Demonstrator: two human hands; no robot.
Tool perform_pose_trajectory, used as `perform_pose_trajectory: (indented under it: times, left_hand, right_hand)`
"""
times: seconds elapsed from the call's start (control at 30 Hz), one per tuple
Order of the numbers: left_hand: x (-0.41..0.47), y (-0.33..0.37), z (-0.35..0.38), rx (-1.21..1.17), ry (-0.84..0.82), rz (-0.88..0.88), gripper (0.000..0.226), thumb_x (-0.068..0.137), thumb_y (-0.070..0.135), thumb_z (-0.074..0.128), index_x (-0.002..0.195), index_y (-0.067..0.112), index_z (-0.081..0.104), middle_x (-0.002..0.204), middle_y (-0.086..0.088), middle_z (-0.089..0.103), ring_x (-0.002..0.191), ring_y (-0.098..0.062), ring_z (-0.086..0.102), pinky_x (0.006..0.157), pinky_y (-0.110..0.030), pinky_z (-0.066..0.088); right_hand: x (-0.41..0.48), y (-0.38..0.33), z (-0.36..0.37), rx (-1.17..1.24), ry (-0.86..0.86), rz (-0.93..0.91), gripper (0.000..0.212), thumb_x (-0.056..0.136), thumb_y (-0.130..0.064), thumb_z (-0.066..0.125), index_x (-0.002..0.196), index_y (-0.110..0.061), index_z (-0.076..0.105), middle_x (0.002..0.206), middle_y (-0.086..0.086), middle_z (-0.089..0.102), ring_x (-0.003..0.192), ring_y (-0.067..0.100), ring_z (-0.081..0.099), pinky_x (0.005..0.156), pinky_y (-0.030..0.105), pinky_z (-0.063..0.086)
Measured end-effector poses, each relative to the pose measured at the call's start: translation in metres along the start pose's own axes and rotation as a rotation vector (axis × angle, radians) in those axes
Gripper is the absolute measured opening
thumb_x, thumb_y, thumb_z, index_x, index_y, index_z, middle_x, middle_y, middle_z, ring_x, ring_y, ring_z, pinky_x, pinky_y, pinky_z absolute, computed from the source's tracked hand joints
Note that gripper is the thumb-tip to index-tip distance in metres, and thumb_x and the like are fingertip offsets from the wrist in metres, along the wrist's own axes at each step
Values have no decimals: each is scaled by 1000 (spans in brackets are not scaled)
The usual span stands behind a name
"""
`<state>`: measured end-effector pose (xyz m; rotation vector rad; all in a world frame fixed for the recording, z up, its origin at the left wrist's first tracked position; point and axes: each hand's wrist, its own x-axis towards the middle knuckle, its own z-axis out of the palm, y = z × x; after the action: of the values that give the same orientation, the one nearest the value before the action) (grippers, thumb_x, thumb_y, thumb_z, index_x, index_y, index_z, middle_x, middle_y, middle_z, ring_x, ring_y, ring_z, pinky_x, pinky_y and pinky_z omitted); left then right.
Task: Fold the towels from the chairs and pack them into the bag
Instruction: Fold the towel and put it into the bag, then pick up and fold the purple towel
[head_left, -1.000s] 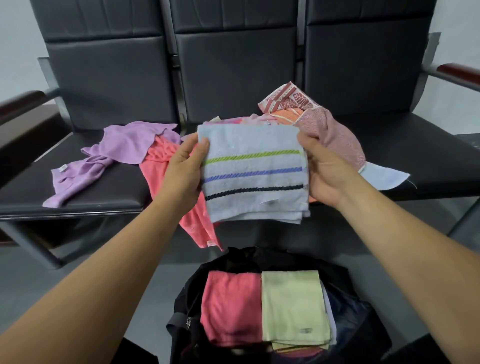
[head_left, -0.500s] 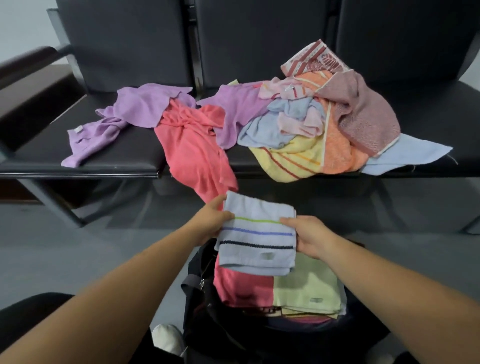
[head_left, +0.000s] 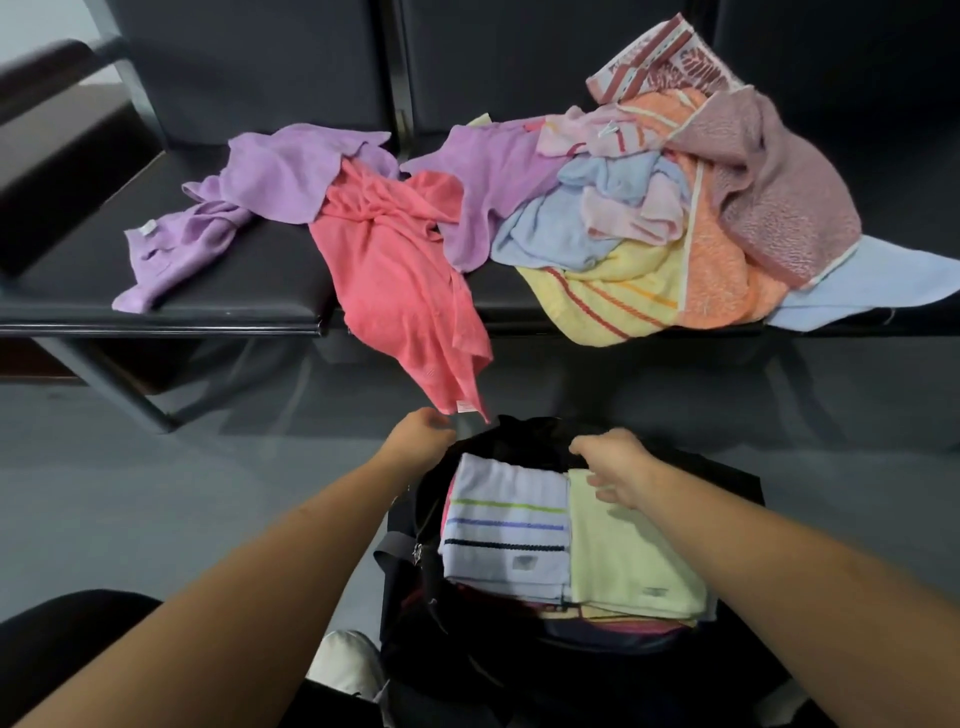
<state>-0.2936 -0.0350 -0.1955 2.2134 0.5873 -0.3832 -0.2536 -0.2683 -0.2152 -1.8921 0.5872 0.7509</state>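
Half a second ago the striped blue towel (head_left: 506, 540) hung above the bag (head_left: 524, 434) between both hands; now it lies folded flat inside the bag, on the bag's left half. Its right edge touches the folded pale yellow towel (head_left: 628, 561) that fills the bag's right half. The left hand (head_left: 423, 436) has come off it and sits at the bag's far-left rim with fingers curled. Blur hides whether its grip pinches the rim or nothing, so I cannot tell. The right hand (head_left: 613, 467) is over the bag's far edge, its grip loosely curled and holding nothing, fingertips at the far end of the pale yellow towel. Beyond the bag, a coral towel (head_left: 400, 270) drapes off the front of the chairs (head_left: 249, 270), its lower corner hanging just short of the bag's far rim, near the left hand. Farther beyond the bag to the left lies a crumpled purple towel (head_left: 280, 176). Beyond it to the right, a heap of unfolded towels (head_left: 649, 234) covers the seat.
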Motion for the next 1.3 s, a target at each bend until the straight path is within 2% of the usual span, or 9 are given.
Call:
perform_pose_trajectory:
  times: [0.17,0.27,0.37,0.53,0.63,0.83,0.93,1.17,1.3]
  left_hand:
    - [4,58,-30,-26,-20,225,14,97,16,58,103,13,70,92,0,68,86,-24,67,87,-38,55]
    - [12,98,-65,-60,50,305,11,96,14,58,94,20,68,83,2,68,75,-18,65,69,-26,54]
    - [27,129,-92,-19,144,379,13,94,12,57,101,14,69,86,0,67,76,-17,60,70,-29,52]
    - [59,163,-102,105,215,440,18,94,9,55,104,13,69,89,4,62,81,-14,57,62,-16,41]
    - [81,177,-92,150,243,459,21,93,10,55,108,12,70,99,2,62,92,-15,56,76,-20,37]
    - [134,208,-76,150,349,496,32,90,7,60,122,5,63,130,-14,53,119,-30,54,93,-28,38]
    - [159,211,-76,254,320,402,41,99,17,55,137,2,51,131,-18,57,123,-36,53,92,-35,39]
    - [159,225,-101,82,357,548,11,97,14,59,97,16,69,76,5,59,71,-13,52,58,-26,33]
    - [121,261,-132,-39,241,736,13,98,22,63,85,24,65,75,0,59,67,-9,49,67,-27,40]
  right_hand:
    - [-15,-71,-22,50,-96,-160,13,97,-17,59,102,-6,63,99,12,62,90,25,64,83,38,54]
    - [-31,-127,-41,42,-136,-308,11,98,-14,58,103,-6,62,99,12,67,86,22,68,79,35,57]
    - [-37,-176,-59,-3,-36,-486,12,95,-9,60,104,-2,64,95,17,66,79,22,67,71,35,59]
    - [-23,-227,-80,-258,255,-689,27,89,-6,62,111,9,65,101,21,69,102,38,69,85,45,57]
    - [-2,-237,-91,-455,385,-737,39,90,-14,66,127,-6,61,124,17,63,113,32,60,79,27,41]
    - [44,-258,-111,-590,561,-781,41,94,-21,62,132,-7,52,140,20,40,110,42,59,93,41,49]
    - [60,-269,-112,-623,532,-822,43,95,-24,63,135,-11,53,138,18,44,113,41,58,93,41,48]
    - [77,-272,-102,-368,462,-896,25,90,-19,68,115,-13,69,110,7,69,105,26,63,85,32,48]
    - [48,-280,-99,-247,123,-1134,66,84,-22,82,144,-23,52,135,-3,56,125,10,51,102,25,42]
